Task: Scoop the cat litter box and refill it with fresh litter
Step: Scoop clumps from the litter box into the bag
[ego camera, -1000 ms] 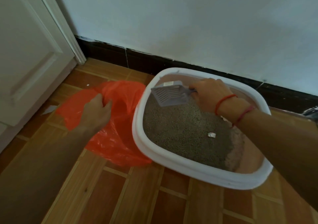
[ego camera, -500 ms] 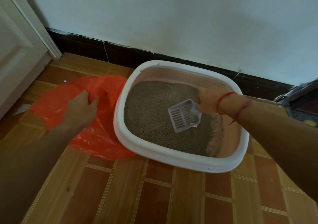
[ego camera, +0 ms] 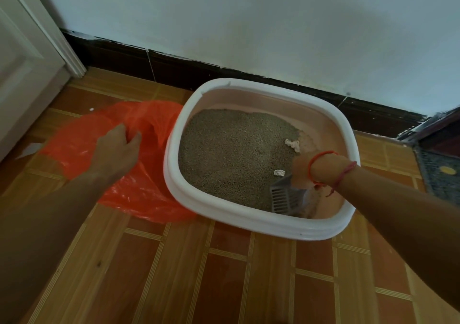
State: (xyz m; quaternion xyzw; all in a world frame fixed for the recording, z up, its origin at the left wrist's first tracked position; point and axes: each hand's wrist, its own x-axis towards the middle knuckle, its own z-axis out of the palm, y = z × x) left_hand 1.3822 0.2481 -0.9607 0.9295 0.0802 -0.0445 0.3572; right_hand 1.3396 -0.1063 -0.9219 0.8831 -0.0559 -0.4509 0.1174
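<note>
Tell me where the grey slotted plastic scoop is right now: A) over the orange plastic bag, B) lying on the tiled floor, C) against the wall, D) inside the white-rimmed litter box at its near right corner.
D: the right hand holds the grey slotted plastic scoop down inside the white-rimmed litter box, at the near right corner.

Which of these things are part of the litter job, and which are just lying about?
Part of the job: litter box, grey litter, slotted scoop in the right hand, orange bag held by the left hand, white clumps.

Lying about: mat, paper scrap.
</note>
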